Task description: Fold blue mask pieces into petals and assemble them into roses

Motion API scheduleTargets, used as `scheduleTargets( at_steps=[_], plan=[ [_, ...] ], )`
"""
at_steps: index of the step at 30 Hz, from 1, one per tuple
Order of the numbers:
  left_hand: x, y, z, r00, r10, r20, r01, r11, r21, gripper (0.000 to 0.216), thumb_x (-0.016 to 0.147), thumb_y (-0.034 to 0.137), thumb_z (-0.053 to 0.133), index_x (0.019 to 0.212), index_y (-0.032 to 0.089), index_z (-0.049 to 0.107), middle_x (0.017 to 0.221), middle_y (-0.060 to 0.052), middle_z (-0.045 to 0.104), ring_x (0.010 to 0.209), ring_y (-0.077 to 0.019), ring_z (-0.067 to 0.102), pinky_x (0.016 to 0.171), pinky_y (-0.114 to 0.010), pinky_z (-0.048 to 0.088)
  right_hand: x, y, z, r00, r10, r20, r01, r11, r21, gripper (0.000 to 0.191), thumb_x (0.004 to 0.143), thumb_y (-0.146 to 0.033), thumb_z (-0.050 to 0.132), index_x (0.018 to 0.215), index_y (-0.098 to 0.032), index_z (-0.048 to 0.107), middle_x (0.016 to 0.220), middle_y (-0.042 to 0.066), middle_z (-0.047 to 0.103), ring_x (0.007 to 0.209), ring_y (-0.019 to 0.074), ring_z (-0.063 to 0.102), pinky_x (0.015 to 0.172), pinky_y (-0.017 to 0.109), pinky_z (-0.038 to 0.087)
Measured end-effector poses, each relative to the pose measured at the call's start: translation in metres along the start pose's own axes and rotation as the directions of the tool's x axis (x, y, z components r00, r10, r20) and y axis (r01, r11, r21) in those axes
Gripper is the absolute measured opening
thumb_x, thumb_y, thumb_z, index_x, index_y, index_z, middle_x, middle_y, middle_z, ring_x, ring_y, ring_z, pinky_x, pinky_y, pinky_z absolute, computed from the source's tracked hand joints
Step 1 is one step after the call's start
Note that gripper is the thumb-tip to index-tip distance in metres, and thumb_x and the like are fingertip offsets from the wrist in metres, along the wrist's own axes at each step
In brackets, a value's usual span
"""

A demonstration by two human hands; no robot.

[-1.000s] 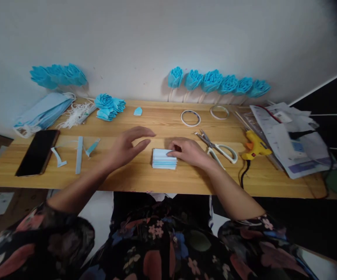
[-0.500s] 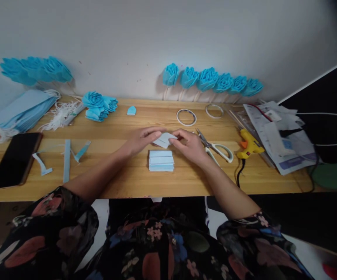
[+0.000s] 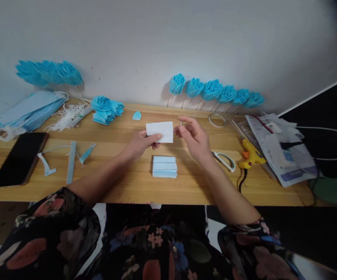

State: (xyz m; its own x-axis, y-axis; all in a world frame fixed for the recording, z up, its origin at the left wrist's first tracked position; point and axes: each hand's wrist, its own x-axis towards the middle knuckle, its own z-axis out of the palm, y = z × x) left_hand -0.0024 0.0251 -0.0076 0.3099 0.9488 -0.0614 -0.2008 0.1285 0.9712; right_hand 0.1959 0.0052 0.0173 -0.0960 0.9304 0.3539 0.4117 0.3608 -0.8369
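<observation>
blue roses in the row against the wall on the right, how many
6 blue roses stand side by side against the wall, behind the table's back edge. The overlapping bunches further left are separate and may hide more.

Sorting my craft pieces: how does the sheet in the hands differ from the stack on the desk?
The held sheet is a single white-looking piece, raised upright, pinched by the left hand; the stack is several pale-blue layers lying flat on the table, untouched. Both are small rectangles of similar outline.
</observation>
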Motion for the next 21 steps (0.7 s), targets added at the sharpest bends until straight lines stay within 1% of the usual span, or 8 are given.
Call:
scheduleTargets(
  at_steps=[2,4,7,10,12,15,17,21],
  plan=[
    [0.001,0.002,0.000,1.000,0.000,-0.016,-0.002,0.992,-0.126,0.030,0.069,0.038,0.081,0.075,0.013,0.064,0.062,0.000,0.063,0.053,-0.0082,0.054,0.050,-0.022,0.043,-0.006,0.004,0.002,1.000,0.009,-0.027,-0.008,0.999,0.041,0.034,0.099,-0.040,0.044,0.128,-0.026,0.053,0.102,0.006,0.073,0.094,0.0177,0.069,0.083,0.034,0.055],
    [0.002,0.002,-0.001,1.000,-0.012,-0.018,0.008,0.983,-0.186,0.030,0.070,0.036,0.081,0.077,0.013,0.063,0.063,0.000,0.063,0.054,-0.0080,0.055,0.050,-0.022,0.042,-0.012,0.008,0.002,1.000,-0.001,0.003,0.001,1.000,0.026,0.030,0.097,-0.038,0.048,0.124,-0.026,0.056,0.109,0.007,0.073,0.100,0.0192,0.069,0.085,0.036,0.055],
    [0.003,0.000,-0.001,0.999,-0.036,-0.019,0.031,0.980,-0.197,0.027,0.071,0.034,0.079,0.077,0.013,0.064,0.064,0.000,0.062,0.054,-0.0081,0.054,0.051,-0.023,0.042,-0.017,0.008,0.002,0.998,-0.029,0.055,0.032,0.998,-0.050,0.025,0.093,-0.034,0.055,0.116,-0.028,0.063,0.115,0.006,0.072,0.101,0.0212,0.068,0.086,0.039,0.056],
    [0.003,-0.005,0.000,0.999,-0.042,-0.011,0.039,0.981,-0.190,0.025,0.071,0.034,0.079,0.078,0.014,0.066,0.067,-0.002,0.064,0.057,-0.0087,0.054,0.053,-0.024,0.042,-0.018,0.006,0.003,0.995,-0.040,0.088,0.052,0.989,-0.139,0.024,0.091,-0.033,0.059,0.113,-0.029,0.067,0.116,0.005,0.071,0.093,0.0205,0.068,0.083,0.038,0.056],
    [0.003,-0.007,0.001,1.000,-0.028,-0.002,0.028,0.985,-0.168,0.025,0.071,0.035,0.079,0.077,0.014,0.067,0.066,-0.002,0.064,0.057,-0.0090,0.054,0.054,-0.024,0.043,-0.017,0.006,0.005,0.995,-0.054,0.089,0.068,0.984,-0.167,0.021,0.090,-0.032,0.060,0.110,-0.029,0.068,0.111,0.004,0.072,0.087,0.0189,0.067,0.080,0.037,0.055],
    [0.002,-0.009,0.001,1.000,-0.018,-0.001,0.018,0.995,-0.101,0.025,0.071,0.037,0.080,0.074,0.014,0.068,0.062,-0.001,0.064,0.055,-0.0087,0.054,0.055,-0.024,0.044,-0.016,0.007,0.007,0.995,-0.086,0.059,0.095,0.981,-0.166,0.012,0.090,-0.031,0.061,0.098,-0.027,0.069,0.095,0.002,0.072,0.081,0.0172,0.065,0.077,0.035,0.054],
    [0.001,-0.008,0.000,1.000,-0.020,-0.009,0.020,0.999,-0.043,0.025,0.071,0.037,0.080,0.073,0.015,0.069,0.062,0.000,0.065,0.056,-0.0089,0.054,0.057,-0.024,0.046,-0.016,0.007,0.007,0.995,-0.092,0.045,0.098,0.982,-0.162,0.010,0.090,-0.032,0.062,0.092,-0.026,0.069,0.086,0.002,0.071,0.080,0.0173,0.064,0.075,0.034,0.053],
    [0.000,-0.006,0.000,0.999,-0.004,-0.050,0.006,0.999,0.036,0.025,0.069,0.037,0.080,0.076,0.015,0.070,0.068,-0.001,0.068,0.060,-0.0101,0.056,0.060,-0.025,0.047,-0.016,0.005,0.007,0.996,-0.078,0.036,0.082,0.987,-0.139,0.009,0.089,-0.032,0.063,0.088,-0.025,0.069,0.084,0.001,0.070,0.078,0.0169,0.063,0.074,0.034,0.052]
  ],
)
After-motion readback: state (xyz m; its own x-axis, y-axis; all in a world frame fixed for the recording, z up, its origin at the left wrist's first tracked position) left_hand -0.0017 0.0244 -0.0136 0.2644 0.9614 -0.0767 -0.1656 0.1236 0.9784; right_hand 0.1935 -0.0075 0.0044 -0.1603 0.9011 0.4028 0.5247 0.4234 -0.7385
